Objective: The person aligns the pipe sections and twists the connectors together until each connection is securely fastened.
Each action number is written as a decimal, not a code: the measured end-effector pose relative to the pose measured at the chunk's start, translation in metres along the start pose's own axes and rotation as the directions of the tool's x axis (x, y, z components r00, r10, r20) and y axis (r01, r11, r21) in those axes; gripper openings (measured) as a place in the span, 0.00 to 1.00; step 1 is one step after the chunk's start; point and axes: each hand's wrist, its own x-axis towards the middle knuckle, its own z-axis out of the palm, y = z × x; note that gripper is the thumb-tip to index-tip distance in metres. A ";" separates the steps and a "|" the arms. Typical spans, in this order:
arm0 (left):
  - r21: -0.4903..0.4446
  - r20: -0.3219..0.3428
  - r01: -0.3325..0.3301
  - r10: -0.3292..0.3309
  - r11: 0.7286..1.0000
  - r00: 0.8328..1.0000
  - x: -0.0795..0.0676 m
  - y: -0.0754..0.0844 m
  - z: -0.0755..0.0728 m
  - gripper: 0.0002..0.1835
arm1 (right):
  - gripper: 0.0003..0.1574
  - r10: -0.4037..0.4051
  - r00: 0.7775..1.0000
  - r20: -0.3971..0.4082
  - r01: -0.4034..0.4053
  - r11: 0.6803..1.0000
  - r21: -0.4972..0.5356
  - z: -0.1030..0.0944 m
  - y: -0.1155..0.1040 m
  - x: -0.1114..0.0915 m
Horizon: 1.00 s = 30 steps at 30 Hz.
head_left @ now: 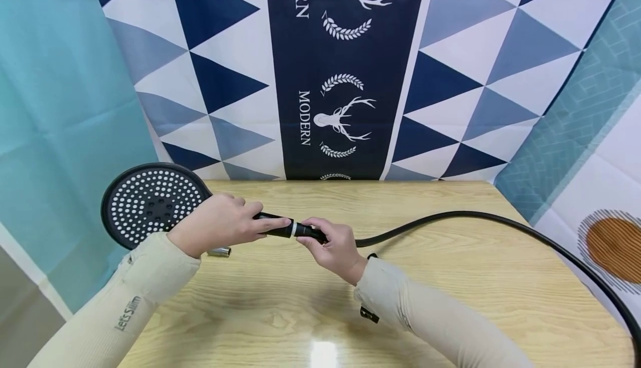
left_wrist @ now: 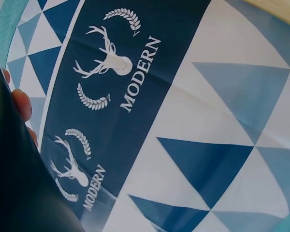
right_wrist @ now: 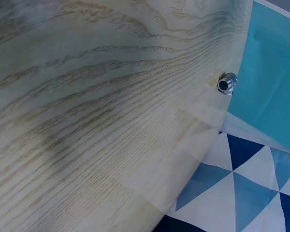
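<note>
Nearest me were the person's two pale sleeves, the left sleeve point(head_left: 107, 307) lettered "Let's Slim", the right sleeve point(head_left: 440, 312) with a small black clip point(head_left: 369, 315) by its cuff. Beyond the cuffs, the left hand point(head_left: 227, 223) had its fingers wrapped round the handle of a black shower head point(head_left: 155, 206), the index finger laid out along it. The round, white-dotted face was turned up toward the person, off to the left. The right hand point(head_left: 338, 245) pinched the black end of a hose point(head_left: 460, 214) between thumb and fingers. Handle and hose met end to end at a pale ring point(head_left: 294, 230), though I couldn't tell whether they were fastened. From the right hand the hose arched over the wood-grained table point(head_left: 280, 307) and dropped away at the right. A small silver metal fitting point(right_wrist: 226, 84) lay near the table's edge, partly hidden behind the left wrist from where the person looked. At the back hung a cloth point(head_left: 345, 78) of blue and white triangles, its dark band printed with deer heads and "MODERN", with a teal cloth point(head_left: 65, 95) on the left
</note>
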 end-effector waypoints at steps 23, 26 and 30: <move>-0.068 0.004 -0.015 0.015 0.998 1.000 0.004 -0.008 0.006 0.27 | 0.28 0.000 1.000 -0.009 -0.001 0.992 -0.126 -0.002 0.000 0.004; -0.058 0.022 -0.017 0.019 0.998 1.000 0.004 -0.008 0.004 0.26 | 0.30 0.005 1.000 0.005 -0.005 0.990 -0.138 -0.002 0.000 0.004; -0.047 0.023 -0.025 0.027 0.999 0.999 0.004 -0.006 0.003 0.24 | 0.23 -0.008 1.000 0.024 0.011 0.991 -0.135 -0.003 0.001 0.002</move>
